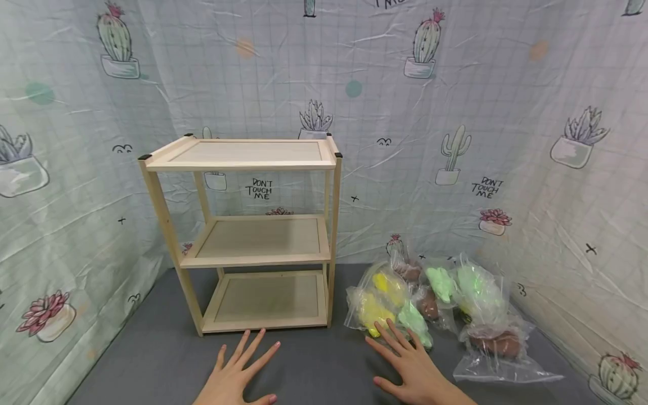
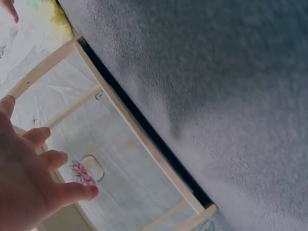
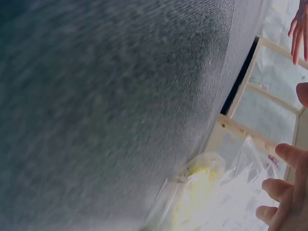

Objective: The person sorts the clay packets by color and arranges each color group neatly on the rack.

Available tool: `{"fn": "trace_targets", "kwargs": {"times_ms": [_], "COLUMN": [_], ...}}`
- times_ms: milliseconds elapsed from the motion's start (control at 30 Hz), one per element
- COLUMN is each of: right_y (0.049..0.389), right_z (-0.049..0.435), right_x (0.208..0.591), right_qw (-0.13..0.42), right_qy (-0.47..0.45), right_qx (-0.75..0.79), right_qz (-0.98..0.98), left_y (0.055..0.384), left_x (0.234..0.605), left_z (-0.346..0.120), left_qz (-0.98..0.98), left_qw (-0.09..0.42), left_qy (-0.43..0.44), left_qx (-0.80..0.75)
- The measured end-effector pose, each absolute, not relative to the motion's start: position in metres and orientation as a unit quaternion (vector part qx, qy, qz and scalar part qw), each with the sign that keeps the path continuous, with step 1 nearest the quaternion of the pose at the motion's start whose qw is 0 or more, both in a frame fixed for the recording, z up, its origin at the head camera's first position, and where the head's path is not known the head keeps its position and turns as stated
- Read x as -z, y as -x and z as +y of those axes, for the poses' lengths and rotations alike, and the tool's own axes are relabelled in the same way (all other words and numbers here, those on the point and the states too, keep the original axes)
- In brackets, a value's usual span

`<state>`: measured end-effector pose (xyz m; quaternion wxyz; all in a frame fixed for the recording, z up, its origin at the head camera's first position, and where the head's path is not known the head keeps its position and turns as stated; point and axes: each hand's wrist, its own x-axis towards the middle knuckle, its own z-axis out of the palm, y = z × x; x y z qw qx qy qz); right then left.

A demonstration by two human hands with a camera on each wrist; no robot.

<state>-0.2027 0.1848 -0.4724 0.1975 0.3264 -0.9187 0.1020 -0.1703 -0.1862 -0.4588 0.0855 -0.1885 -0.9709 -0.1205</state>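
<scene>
My left hand point(image 1: 235, 374) spreads its fingers over the grey surface, just in front of a pale wooden three-tier shelf point(image 1: 255, 260). It holds nothing. Fingers apart, my right hand point(image 1: 407, 365) is also bare, and its fingertips overlap the nearest bags in the head view. Those clear plastic bags hold soft-looking items: yellow ones point(image 1: 372, 309), light green ones point(image 1: 414, 322) and brown ones point(image 1: 498, 343). What the items are is hidden by the crinkled plastic. In the right wrist view a bag with yellow contents point(image 3: 197, 187) lies beyond the fingers.
The shelf's black-capped posts point(image 1: 145, 157) rise at its corners, and its three boards carry nothing. A cloth printed with cacti point(image 1: 425, 42) hangs behind and on both sides. Grey fabric point(image 1: 304, 365) covers the work surface. One bag's flat plastic end point(image 1: 501, 371) reaches toward the right front.
</scene>
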Motion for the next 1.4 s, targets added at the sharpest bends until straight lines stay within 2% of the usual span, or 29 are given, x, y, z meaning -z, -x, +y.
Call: {"fn": "trace_targets", "kwargs": {"times_ms": [100,333,633,933,1400], "right_y": [0.202,0.204,0.204,0.207,0.209], "right_z": [0.19,0.202,0.218,0.232,0.241], "right_x": [0.473,0.475,0.476,0.47,0.464], "right_qw": [0.209,0.23,0.266,0.286,0.289], "right_qy": [-0.327,-0.325,-0.302,-0.277,-0.235], "right_qx": [-0.095,-0.094,-0.076,-0.06,-0.054], "right_qz": [-0.917,-0.913,-0.912,-0.915,-0.927], "left_y": [0.169,0.17,0.168,0.169,0.193], "left_x": [0.459,0.46,0.449,0.441,0.443], "left_z": [-0.189,-0.2,-0.218,-0.235,-0.268], "left_qz": [-0.968,-0.954,-0.94,-0.926,-0.894], "left_qw": [0.104,0.188,0.227,0.24,0.361], "left_qy": [0.195,0.212,0.216,0.2,0.214], "left_qx": [0.115,0.098,0.136,0.212,0.16]}}
